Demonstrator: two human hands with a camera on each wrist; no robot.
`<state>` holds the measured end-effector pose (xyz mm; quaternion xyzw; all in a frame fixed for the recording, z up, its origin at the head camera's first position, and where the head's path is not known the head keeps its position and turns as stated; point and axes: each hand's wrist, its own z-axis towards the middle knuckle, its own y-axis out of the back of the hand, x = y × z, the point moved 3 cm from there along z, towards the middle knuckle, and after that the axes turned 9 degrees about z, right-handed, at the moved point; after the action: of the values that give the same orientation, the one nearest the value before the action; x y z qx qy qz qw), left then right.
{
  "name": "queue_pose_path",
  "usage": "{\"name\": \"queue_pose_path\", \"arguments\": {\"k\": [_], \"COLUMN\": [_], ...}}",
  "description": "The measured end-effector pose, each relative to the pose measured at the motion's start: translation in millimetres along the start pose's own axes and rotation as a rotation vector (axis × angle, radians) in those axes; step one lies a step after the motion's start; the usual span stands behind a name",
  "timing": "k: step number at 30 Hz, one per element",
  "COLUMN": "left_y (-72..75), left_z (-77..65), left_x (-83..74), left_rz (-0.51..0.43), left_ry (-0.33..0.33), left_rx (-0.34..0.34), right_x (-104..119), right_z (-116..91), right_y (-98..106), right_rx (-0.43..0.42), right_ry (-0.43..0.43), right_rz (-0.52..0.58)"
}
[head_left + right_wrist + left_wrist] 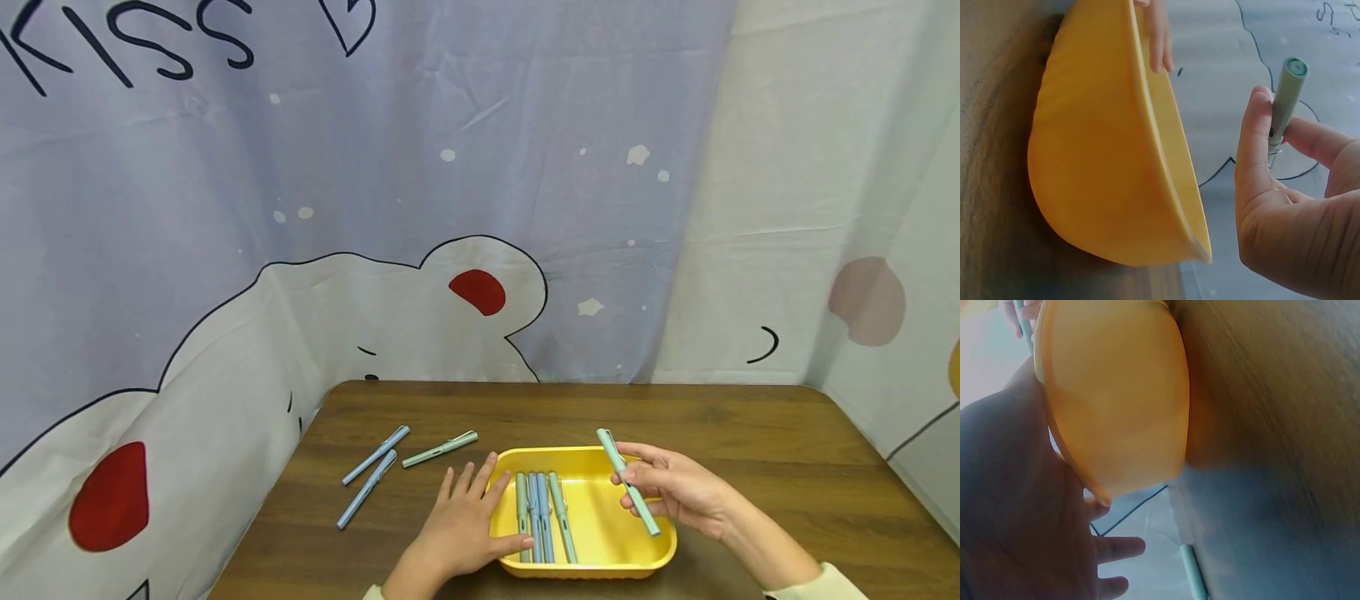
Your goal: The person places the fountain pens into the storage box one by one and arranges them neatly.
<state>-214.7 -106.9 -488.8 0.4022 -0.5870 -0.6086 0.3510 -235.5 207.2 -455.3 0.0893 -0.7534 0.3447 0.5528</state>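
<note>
A light green pen (628, 483) is pinched between the thumb and fingers of my right hand (678, 492), held above the right side of a yellow tray (585, 571). In the right wrist view the same pen (1287, 100) points one end toward the camera. My left hand (465, 525) rests over the tray's left rim with fingers spread, its thumb reaching inside near the pens. Inside the tray, two green pens (561, 517) and two blue pens (545, 517) lie side by side in the left half.
Left of the tray, two blue pens (367, 489) and one green pen (440, 448) lie on the brown wooden table (750, 433). A printed curtain (360, 167) hangs behind the table and along its sides.
</note>
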Motion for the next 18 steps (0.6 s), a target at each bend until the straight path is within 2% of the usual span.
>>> {"name": "queue_pose_path", "arguments": {"k": [9, 18], "left_y": [1.1, 1.3], "left_z": [0.2, 0.2], "left_x": [-0.3, -0.7], "left_rz": [0.017, 0.022], "left_ry": [-0.005, -0.005], "left_rx": [-0.008, -0.010], "right_x": [-12, -20], "right_z": [6, 13], "right_y": [-6, -13], "right_rx": [-0.033, -0.053], "right_ry": [-0.067, -0.086], "right_rz": [-0.018, -0.006]}}
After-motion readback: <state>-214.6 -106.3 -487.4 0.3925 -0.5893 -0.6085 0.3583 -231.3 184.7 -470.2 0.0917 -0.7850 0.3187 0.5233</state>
